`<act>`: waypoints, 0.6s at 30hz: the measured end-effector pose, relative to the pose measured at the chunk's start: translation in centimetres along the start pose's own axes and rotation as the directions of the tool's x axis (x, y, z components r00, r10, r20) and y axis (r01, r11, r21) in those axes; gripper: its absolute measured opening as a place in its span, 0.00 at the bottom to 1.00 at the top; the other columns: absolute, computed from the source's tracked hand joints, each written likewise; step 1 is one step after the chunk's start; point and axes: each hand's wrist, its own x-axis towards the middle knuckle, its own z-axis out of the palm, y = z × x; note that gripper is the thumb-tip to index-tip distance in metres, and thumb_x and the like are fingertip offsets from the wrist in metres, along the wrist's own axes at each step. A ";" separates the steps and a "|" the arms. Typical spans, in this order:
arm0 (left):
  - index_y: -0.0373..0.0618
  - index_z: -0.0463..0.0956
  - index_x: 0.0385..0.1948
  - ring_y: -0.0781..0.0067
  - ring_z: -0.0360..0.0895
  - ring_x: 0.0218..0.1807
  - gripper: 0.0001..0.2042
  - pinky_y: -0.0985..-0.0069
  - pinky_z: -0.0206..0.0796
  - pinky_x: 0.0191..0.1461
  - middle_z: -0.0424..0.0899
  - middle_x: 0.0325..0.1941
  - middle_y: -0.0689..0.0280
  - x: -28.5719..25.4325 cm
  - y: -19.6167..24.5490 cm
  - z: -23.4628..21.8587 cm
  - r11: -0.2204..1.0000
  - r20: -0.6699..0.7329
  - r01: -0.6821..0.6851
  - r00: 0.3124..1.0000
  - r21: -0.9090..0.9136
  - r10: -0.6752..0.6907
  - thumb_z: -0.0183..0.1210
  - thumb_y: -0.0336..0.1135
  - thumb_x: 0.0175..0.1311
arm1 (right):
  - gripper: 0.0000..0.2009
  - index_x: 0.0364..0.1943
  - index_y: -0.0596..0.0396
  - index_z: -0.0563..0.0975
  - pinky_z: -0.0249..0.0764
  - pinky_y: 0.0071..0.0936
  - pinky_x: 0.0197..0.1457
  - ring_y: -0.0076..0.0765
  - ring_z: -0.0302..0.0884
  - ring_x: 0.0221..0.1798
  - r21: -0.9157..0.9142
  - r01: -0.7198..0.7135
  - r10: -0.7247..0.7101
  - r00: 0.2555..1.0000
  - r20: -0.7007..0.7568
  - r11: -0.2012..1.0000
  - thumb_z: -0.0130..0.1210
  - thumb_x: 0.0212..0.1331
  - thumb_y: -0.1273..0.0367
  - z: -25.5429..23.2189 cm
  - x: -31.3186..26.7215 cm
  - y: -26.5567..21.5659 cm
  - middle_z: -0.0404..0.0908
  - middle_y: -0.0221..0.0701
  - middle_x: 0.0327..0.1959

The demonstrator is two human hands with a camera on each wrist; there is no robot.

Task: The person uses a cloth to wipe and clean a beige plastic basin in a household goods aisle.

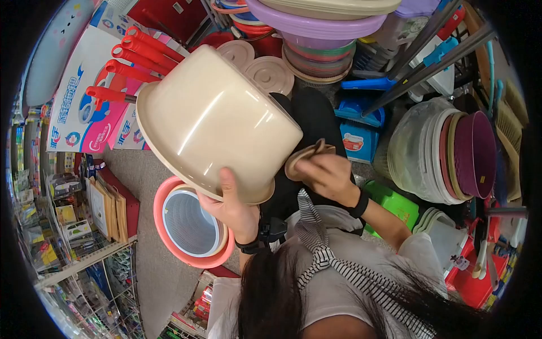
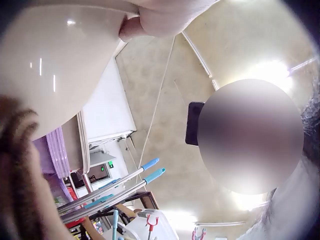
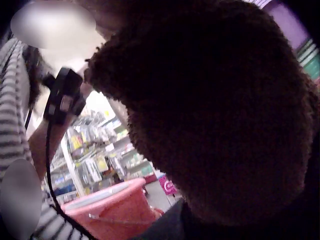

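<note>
A glossy beige plastic tub (image 1: 220, 113) lies tilted over the person's lap, its wide rim to the left and its base to the right. My left hand (image 1: 228, 206) grips it near the rim, thumb along the outer wall and the other fingers mostly hidden. In my right hand (image 1: 330, 178) is a bunched brown cloth (image 1: 300, 158), held close beside the tub's base. That fuzzy cloth (image 3: 215, 115) fills much of the right wrist view. The tub wall (image 2: 55, 60) shows at upper left in the left wrist view.
A pink bucket (image 1: 162, 217) with a pale blue basket (image 1: 189, 220) inside stands on the floor at left. Stacked basins (image 1: 316, 25) rise ahead, nested bins (image 1: 435, 152) and blue dustpans (image 1: 361, 141) at right. Red-handled tools (image 1: 141, 56) and shelves (image 1: 62, 226) line the left.
</note>
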 end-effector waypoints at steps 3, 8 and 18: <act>0.32 0.69 0.55 0.67 0.80 0.48 0.20 0.70 0.72 0.52 0.80 0.50 0.56 0.4 0.1 0.3 0.999 -0.022 -0.037 0.999 0.015 0.037 0.61 0.34 0.67 | 0.19 0.43 0.56 0.83 0.74 0.29 0.31 0.39 0.79 0.28 0.128 -0.256 0.283 0.917 -0.280 0.958 0.63 0.42 0.81 -1.2 1.8 0.5 0.78 0.35 0.30; 0.32 0.68 0.55 0.66 0.81 0.47 0.19 0.69 0.72 0.51 0.80 0.50 0.55 0.4 1.1 0.5 0.997 -0.037 -0.082 0.996 -0.008 0.082 0.58 0.34 0.69 | 0.20 0.47 0.59 0.82 0.73 0.27 0.32 0.39 0.79 0.30 0.254 -0.263 0.341 0.875 -0.344 0.931 0.62 0.45 0.82 -1.6 5.2 0.1 0.78 0.36 0.32; 0.32 0.71 0.53 0.69 0.79 0.47 0.24 0.72 0.70 0.52 0.81 0.49 0.58 -1.3 0.3 -1.3 0.994 0.016 -0.068 0.998 0.088 0.067 0.68 0.38 0.61 | 0.19 0.46 0.62 0.81 0.73 0.27 0.33 0.38 0.78 0.30 0.322 -0.258 0.358 0.883 -0.304 0.911 0.62 0.46 0.85 -2.6 7.7 0.0 0.78 0.38 0.31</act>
